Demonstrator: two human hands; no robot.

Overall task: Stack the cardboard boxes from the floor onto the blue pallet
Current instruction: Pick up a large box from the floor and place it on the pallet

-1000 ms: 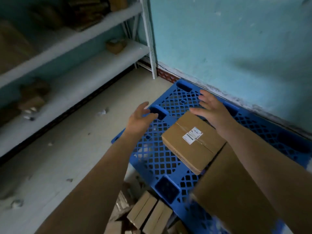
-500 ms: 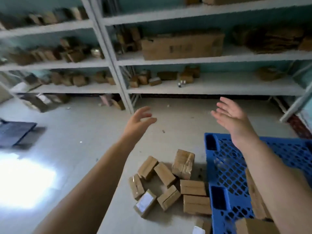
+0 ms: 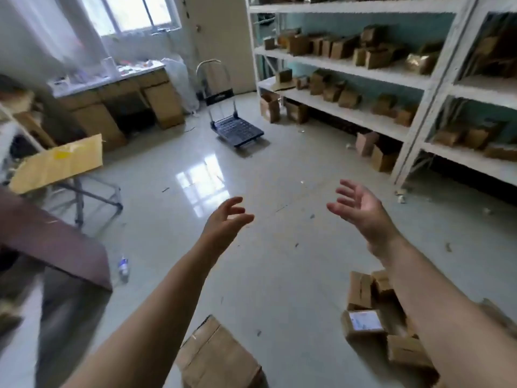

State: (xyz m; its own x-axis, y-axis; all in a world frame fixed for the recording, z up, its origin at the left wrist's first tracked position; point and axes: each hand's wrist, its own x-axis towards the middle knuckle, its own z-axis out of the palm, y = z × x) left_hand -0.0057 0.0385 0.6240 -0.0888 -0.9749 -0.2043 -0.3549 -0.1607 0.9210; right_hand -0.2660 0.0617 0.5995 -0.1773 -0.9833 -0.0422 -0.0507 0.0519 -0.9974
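Note:
My left hand [image 3: 225, 221] and my right hand [image 3: 359, 207] are both held out in front of me above the floor, fingers spread and empty. A large cardboard box [image 3: 218, 357] lies on the floor at the bottom centre, below my left forearm. A cluster of small cardboard boxes [image 3: 363, 326] lies at the bottom right, partly hidden by my right forearm; one has a white label on top. The blue pallet is out of view.
White shelving [image 3: 391, 82] with several boxes runs along the right wall, with more boxes on the floor beneath. A folding hand cart [image 3: 236, 131] stands mid-floor at the back. A brown tabletop [image 3: 53, 242] and a flat cardboard sheet [image 3: 58, 163] are at the left. A small bottle [image 3: 123, 266] lies on the floor.
My view has swung left from the blue pallet across the shelves to the room's far side. The pallet has left the view. Both hands stayed raised and empty.

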